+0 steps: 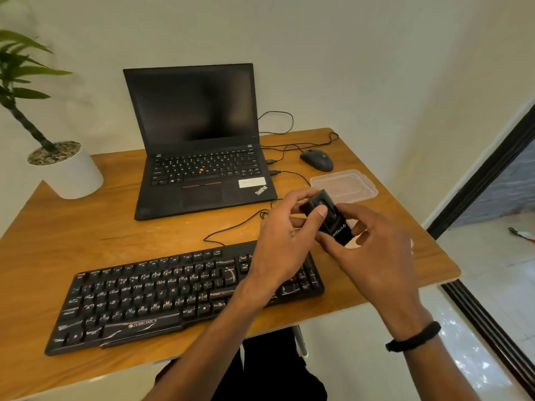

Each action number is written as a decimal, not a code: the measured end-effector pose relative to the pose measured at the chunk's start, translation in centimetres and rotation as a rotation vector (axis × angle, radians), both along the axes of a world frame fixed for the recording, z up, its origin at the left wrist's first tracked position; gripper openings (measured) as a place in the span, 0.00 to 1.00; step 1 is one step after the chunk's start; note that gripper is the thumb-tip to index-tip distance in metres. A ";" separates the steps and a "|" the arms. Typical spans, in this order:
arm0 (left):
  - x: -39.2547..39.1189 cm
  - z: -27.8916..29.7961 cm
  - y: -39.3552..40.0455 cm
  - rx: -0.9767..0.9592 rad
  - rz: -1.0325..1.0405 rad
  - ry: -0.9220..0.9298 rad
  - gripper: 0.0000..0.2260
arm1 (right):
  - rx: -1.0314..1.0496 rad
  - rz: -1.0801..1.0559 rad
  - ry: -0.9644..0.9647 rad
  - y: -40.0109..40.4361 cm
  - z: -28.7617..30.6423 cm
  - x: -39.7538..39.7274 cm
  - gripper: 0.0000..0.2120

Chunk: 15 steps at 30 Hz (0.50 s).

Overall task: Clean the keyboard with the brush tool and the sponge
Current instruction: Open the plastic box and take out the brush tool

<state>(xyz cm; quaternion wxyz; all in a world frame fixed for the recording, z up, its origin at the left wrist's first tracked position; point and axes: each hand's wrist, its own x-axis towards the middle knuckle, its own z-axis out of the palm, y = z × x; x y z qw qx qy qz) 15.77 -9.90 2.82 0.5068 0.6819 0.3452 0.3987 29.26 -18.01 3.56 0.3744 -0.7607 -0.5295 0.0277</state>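
Both hands, the left hand (pixel 285 227) and right hand (pixel 373 241), grip the small black plastic brush tool (pixel 333 219), so the dusty black keyboard (pixel 162 296) looks not cleaned yet.

ZEBRONICS on keyboard (pixel 162 296), ThinkPad on laptop (pixel 202 157)

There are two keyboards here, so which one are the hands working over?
The separate black keyboard at the table's near edge; the laptop keyboard sits farther back.

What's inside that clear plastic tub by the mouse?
The shallow clear plastic tub looks empty where visible. Its near edge is covered by the small black tool both hands hold, so that part stays unseen.
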 end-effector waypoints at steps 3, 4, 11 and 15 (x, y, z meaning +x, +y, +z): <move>-1.9 -0.5 -0.2 -0.066 0.036 -0.042 0.15 | 0.020 -0.006 0.103 -0.2 -0.7 -2.3 0.30; -2.6 -0.7 -0.3 -0.097 0.039 -0.058 0.15 | 0.019 0.002 0.135 -0.2 -1.0 -2.8 0.31; -6.0 -2.0 -0.7 -0.250 0.060 -0.072 0.17 | 0.002 0.107 0.503 -0.3 -2.8 -5.4 0.24; -7.6 -2.3 -0.8 -0.306 0.040 -0.093 0.17 | 0.031 0.134 0.757 -0.2 -3.3 -6.3 0.17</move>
